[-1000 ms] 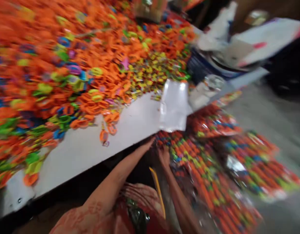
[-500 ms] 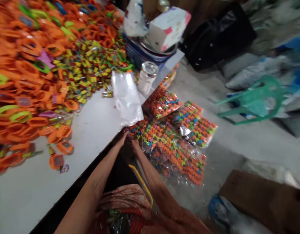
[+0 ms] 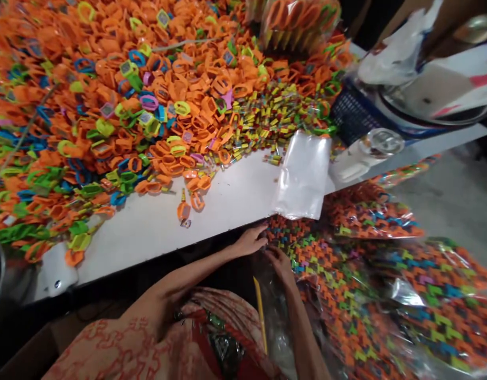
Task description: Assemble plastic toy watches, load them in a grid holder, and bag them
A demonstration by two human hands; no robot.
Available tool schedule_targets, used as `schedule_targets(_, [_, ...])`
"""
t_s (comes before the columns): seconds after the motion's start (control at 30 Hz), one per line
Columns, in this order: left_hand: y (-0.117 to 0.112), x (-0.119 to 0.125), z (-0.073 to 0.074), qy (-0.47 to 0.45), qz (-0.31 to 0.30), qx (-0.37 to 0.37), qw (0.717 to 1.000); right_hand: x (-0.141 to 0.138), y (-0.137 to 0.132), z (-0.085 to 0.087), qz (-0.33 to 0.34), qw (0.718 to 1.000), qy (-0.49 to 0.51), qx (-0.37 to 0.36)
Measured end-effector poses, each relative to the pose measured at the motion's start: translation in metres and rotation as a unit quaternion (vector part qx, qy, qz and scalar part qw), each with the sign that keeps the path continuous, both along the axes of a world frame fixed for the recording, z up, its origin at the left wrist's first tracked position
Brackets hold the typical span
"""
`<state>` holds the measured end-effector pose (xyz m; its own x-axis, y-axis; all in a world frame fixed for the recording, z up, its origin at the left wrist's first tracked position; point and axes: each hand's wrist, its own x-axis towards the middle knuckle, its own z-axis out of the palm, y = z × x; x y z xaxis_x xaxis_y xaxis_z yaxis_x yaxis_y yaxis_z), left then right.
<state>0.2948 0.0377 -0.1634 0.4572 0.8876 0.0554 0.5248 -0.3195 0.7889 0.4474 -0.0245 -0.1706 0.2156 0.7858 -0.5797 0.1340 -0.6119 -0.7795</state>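
White bench (image 3: 215,203) in head view, heaped with orange toy watches (image 3: 172,163). Just past its near edge, a filled clear bag (image 3: 342,295), long axis slanting from beside left hand (image 3: 248,242) and right hand (image 3: 282,264) toward lower right. Impossible to tell whether pinching it with either hand's fingers.

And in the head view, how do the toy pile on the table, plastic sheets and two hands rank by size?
1. Toy pile
2. Plastic sheets
3. Left hand and right hand: too alike to rank
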Motion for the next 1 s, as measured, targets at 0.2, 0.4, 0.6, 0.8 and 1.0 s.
schedule_targets(0.2, [-0.04, -0.13, 0.069, 0.014, 0.048, 0.12, 0.992, -0.058, 0.037, 0.05, 0.081, 0.987, 0.052, 0.128])
schedule_targets(0.4, [-0.052, -0.234, 0.075, 0.176, 0.228, 0.161, 0.944, -0.191, 0.115, 0.067, 0.321, 0.893, -0.151, 0.277])
schedule_targets(0.6, [-0.055, -0.257, 0.04, 0.266, 0.288, 0.079, 0.917, -0.277, 0.121, 0.057, 0.403, 0.868, -0.087, 0.275])
schedule_targets(0.8, [-0.06, -0.298, 0.049, 0.304, 0.356, 0.075, 0.88, -0.292, 0.126, 0.061, 0.481, 0.8, -0.162, 0.322])
schedule_targets(1.0, [-0.12, -0.359, 0.071, 0.33, 0.445, 0.063, 0.83, -0.329, 0.136, 0.072, 0.543, 0.671, -0.368, 0.345])
